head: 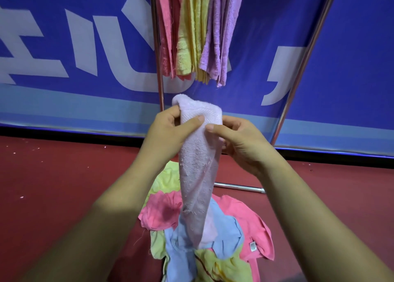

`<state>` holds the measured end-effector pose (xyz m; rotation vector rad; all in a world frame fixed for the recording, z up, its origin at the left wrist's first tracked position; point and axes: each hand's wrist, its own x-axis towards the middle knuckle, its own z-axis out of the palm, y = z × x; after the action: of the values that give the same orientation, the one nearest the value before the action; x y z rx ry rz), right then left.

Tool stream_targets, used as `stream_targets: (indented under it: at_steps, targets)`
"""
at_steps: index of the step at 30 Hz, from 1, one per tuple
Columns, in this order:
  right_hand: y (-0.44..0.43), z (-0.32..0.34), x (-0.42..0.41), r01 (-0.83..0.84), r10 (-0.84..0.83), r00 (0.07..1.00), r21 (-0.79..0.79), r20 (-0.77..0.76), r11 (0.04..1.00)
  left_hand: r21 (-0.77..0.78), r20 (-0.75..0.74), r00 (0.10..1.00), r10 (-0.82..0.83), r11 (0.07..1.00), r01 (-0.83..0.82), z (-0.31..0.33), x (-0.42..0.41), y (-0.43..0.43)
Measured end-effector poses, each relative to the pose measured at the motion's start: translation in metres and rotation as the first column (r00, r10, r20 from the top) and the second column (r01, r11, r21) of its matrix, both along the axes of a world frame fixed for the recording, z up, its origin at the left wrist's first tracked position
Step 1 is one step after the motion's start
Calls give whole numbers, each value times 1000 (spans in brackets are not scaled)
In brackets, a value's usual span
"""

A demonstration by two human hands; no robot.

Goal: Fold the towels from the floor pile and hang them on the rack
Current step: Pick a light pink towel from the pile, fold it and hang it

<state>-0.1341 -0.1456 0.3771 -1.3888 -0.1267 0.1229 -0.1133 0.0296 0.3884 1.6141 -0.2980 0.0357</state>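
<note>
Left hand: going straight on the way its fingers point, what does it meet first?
The left hand pinches the lilac towel, so that comes first; beyond the cloth, probably the right hand, depth unclear.

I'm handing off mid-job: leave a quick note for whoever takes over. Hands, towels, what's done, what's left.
Left hand and right hand: both pinch the top of the lilac towel, which hangs down over the floor pile.
Done: hung towels, pink, yellow and purple, are on the rack.
Left: finish folding the lilac one, hang it, then work through the pile.
</note>
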Motion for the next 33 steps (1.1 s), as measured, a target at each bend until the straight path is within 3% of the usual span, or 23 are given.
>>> stream_targets:
  at_steps: [4,7,8,11,13,18,23,29,33]
  targets:
    - [2,12,-4,145,-139,982,-40,125,989,138,145,989,33,989,-54,9,-5,-1]
    - [2,30,-8,138,-147,969,58,199,989,-76,134,990,-35,996,45,24,-9,2]
    - [3,37,-9,116,-134,968,93,212,989,-78,114,991,-75,993,84,27,-10,4]
    - [0,48,-11,129,-149,957,94,247,987,286,-18,979,-201,938,197,21,-9,14]
    - [-5,46,-8,164,-175,956,69,236,984,375,-110,962,-251,886,274,8,-8,17]
    - [-11,42,-4,190,-206,969,118,136,975,199,-111,958,-265,938,282,6,-10,16]
    - [-7,35,1,116,-125,991,176,42,977,87,-64,986,-151,984,157,17,-12,10]
    - [-3,15,-1,-111,112,991,12,-74,994,-39,-22,999,37,999,-37,21,-6,8]
    - [0,3,1,-54,50,998,-136,-28,989,-20,-9,997,82,996,-82,21,-2,11]
